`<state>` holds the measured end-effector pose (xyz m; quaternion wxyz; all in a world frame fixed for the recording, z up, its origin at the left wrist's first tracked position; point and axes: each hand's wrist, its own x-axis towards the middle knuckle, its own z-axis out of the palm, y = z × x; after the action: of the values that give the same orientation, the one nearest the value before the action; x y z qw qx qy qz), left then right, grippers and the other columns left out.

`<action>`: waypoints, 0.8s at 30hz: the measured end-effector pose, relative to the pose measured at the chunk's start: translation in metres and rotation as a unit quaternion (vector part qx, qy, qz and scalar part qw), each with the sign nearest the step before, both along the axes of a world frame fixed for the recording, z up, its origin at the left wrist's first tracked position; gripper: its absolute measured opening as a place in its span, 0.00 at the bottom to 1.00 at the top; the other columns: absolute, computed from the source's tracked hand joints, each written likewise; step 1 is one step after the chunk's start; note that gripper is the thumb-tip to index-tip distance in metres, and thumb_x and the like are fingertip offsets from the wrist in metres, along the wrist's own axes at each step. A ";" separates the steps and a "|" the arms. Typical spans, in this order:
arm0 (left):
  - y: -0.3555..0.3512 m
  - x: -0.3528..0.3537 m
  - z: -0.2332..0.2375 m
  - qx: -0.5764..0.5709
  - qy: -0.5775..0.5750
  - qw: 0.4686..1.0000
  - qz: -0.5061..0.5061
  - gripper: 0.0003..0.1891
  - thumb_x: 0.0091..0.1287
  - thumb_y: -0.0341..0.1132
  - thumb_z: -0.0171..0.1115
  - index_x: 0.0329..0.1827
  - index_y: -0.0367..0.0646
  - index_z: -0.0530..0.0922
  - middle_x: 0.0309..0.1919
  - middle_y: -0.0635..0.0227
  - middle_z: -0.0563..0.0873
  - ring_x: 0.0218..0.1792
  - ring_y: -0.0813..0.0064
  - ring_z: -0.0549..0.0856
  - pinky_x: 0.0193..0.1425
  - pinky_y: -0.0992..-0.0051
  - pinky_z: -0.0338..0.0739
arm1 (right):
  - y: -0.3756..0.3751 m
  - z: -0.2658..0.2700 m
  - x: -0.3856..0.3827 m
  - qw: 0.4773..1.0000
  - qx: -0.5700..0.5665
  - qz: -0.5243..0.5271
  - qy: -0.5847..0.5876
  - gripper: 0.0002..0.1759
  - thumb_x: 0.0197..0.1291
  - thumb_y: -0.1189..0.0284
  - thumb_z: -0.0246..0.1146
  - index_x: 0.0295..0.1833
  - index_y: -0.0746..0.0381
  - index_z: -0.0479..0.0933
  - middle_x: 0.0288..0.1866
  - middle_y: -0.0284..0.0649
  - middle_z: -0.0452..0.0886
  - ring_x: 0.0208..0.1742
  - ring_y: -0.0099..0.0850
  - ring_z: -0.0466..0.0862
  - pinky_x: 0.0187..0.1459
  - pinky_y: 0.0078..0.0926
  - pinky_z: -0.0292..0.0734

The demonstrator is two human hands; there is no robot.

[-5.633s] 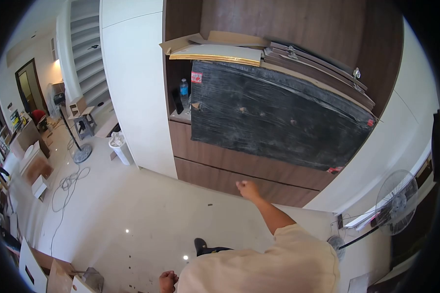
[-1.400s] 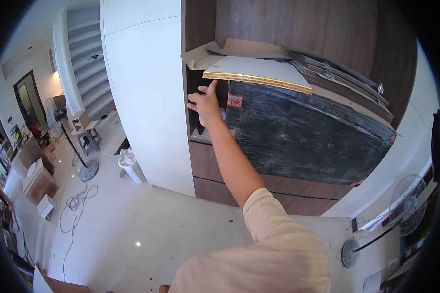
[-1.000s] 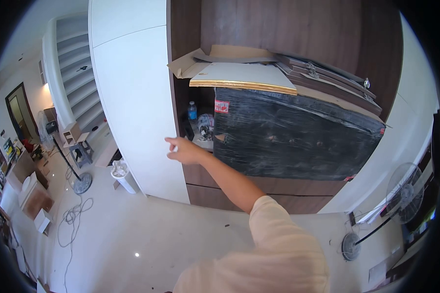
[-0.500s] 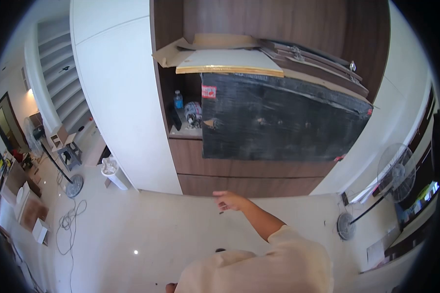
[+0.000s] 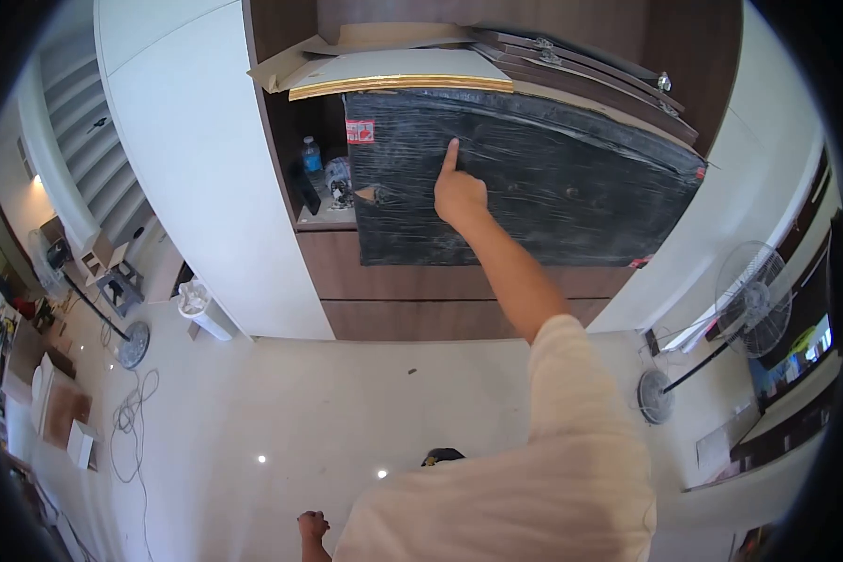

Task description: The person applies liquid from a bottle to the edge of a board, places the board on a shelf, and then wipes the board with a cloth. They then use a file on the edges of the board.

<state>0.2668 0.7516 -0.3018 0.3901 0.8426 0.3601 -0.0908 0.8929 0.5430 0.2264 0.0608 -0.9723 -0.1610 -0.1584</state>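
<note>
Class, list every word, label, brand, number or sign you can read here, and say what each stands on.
No text is readable.
Red-and-white label on the black wrapped panel: marks visible, too blurred to read.
Blue label on the bottle: too small to read.
Red patch at the panel's lower right corner: too blurred to read.

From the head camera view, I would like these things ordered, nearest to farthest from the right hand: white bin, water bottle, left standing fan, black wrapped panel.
1. Black wrapped panel: directly behind the right hand.
2. Water bottle: left, in the cabinet opening.
3. White bin: farther left, on the floor.
4. Left standing fan: left beyond the bin.
</note>
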 end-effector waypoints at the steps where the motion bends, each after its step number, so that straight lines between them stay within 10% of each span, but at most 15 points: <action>1: -0.008 0.002 0.003 0.003 -0.020 1.000 0.013 0.16 0.69 0.33 0.60 0.41 0.22 0.82 0.22 0.53 0.88 0.22 0.64 0.89 0.28 0.66 0.85 | 0.010 -0.012 0.020 0.999 -0.030 -0.017 0.022 0.54 0.63 0.72 0.62 0.82 0.72 0.31 0.53 0.60 0.84 0.44 0.48 0.88 0.45 0.40 0.83; 7: -0.096 0.011 -0.002 -0.002 -0.050 0.993 0.108 0.17 0.67 0.37 0.60 0.39 0.26 0.83 0.24 0.51 0.88 0.23 0.58 0.88 0.32 0.62 0.85 | 0.019 -0.157 0.025 0.980 0.131 0.052 0.142 0.41 0.68 0.71 0.55 0.81 0.71 0.47 0.46 0.56 0.87 0.43 0.47 0.89 0.43 0.44 0.83; 10: -0.160 0.020 -0.009 0.013 0.082 0.986 0.147 0.20 0.66 0.43 0.61 0.40 0.29 0.85 0.31 0.46 0.89 0.32 0.49 0.90 0.43 0.57 0.86 | -0.014 -0.249 -0.003 0.930 -0.167 0.307 0.111 0.25 0.60 0.73 0.59 0.64 0.67 0.75 0.44 0.51 0.87 0.42 0.46 0.88 0.43 0.48 0.81; 12: -0.190 0.024 -0.034 0.096 0.186 0.975 -0.071 0.23 0.65 0.50 0.61 0.42 0.34 0.87 0.42 0.46 0.89 0.46 0.46 0.87 0.56 0.55 0.82 | -0.041 -0.319 -0.024 0.894 -0.147 0.374 0.199 0.20 0.66 0.72 0.54 0.61 0.65 0.75 0.49 0.56 0.85 0.48 0.54 0.85 0.49 0.54 0.79; 14: -0.237 0.021 -0.076 -0.059 0.213 0.953 0.206 0.22 0.66 0.52 0.61 0.45 0.40 0.89 0.50 0.48 0.88 0.55 0.51 0.86 0.63 0.56 0.78 | -0.067 -0.377 -0.057 0.825 -0.202 0.316 0.423 0.22 0.63 0.59 0.61 0.58 0.60 0.79 0.53 0.51 0.85 0.53 0.50 0.85 0.53 0.49 0.80; 16: -0.294 0.028 -0.078 -0.009 0.165 0.949 0.267 0.24 0.70 0.53 0.58 0.43 0.40 0.89 0.49 0.47 0.88 0.54 0.50 0.86 0.62 0.55 0.78 | -0.104 -0.450 -0.076 0.751 -0.308 0.245 0.531 0.17 0.70 0.65 0.56 0.53 0.65 0.83 0.47 0.50 0.87 0.49 0.43 0.86 0.52 0.41 0.79; 19: -0.374 0.048 0.069 -0.071 0.152 0.868 0.468 0.21 0.70 0.48 0.58 0.41 0.38 0.88 0.46 0.46 0.88 0.51 0.45 0.86 0.56 0.54 0.79 | -0.145 -0.519 -0.077 0.648 -0.499 0.433 0.379 0.16 0.69 0.65 0.59 0.53 0.64 0.83 0.48 0.49 0.87 0.50 0.44 0.86 0.54 0.41 0.79; 24: -0.490 0.009 0.033 -0.117 0.187 0.789 0.573 0.19 0.68 0.45 0.61 0.44 0.36 0.87 0.47 0.46 0.88 0.51 0.45 0.86 0.57 0.54 0.80 | -0.108 -0.550 -0.081 0.479 -0.610 0.615 0.142 0.16 0.66 0.65 0.62 0.53 0.62 0.84 0.49 0.48 0.87 0.52 0.44 0.85 0.57 0.42 0.79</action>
<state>0.2755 0.2611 -0.2687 0.3909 0.3961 0.8295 -0.0471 0.8121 0.4348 -0.3233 -0.4439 -0.4259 -0.7631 0.1978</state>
